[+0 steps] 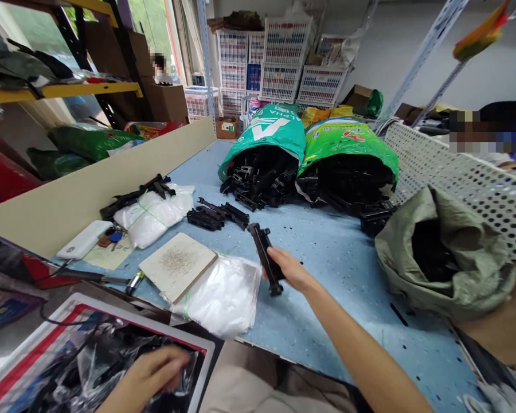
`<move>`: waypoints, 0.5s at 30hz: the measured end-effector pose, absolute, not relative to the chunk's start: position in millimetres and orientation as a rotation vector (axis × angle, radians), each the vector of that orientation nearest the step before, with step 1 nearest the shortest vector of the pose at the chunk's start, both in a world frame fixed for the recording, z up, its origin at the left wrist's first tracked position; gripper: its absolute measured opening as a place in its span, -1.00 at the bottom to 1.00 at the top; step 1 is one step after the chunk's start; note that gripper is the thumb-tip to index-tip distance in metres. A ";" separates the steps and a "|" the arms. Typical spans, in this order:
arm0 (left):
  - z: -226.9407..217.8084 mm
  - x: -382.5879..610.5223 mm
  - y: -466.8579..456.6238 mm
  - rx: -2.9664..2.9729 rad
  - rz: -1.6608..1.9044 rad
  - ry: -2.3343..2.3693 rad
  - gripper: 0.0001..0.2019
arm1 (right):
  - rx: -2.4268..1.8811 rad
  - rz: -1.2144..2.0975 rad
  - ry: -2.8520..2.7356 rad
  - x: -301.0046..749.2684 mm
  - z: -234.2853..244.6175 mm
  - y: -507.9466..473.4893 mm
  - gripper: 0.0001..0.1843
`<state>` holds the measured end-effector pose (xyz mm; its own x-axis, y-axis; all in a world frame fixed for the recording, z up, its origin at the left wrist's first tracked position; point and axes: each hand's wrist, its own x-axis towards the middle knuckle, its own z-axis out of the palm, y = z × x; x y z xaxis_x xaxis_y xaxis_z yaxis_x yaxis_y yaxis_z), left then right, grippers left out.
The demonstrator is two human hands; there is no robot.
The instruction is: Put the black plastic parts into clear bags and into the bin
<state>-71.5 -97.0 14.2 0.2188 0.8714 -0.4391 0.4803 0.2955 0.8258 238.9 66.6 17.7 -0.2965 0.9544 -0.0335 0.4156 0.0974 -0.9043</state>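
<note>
My right hand (289,269) is closed around a long black plastic part (264,255), held tilted above the blue table (327,246). Low at the left, my left hand (152,373) reaches into a red-and-white crate (38,344) lined with a clear plastic bag of black parts; its fingers press on the plastic and are blurred. A stack of clear plastic bags (223,292) lies just left of the held part. More loose black parts (217,215) lie farther back on the table.
Two green sacks (279,135) spilling black parts lie at the back, and an olive sack (447,258) sits at the right by a white perforated panel (456,178). A square board (178,264), white bundle (155,215), power bank (83,238) and keys lie left. Another person sits far right.
</note>
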 end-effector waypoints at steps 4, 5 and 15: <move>33.8 48.0 -30.0 1.329 0.890 1.036 -0.34 | -1.005 1.712 -1.228 239.3 15.5 -11.1 -0.41; 38.5 75.3 -21.9 1.307 0.917 1.013 -0.37 | -1.021 1.673 -1.202 244.0 16.1 -23.7 -0.45; 31.2 160.6 -30.3 1.549 0.840 1.075 -0.33 | -1.289 1.457 -1.070 316.1 35.4 -25.8 -0.56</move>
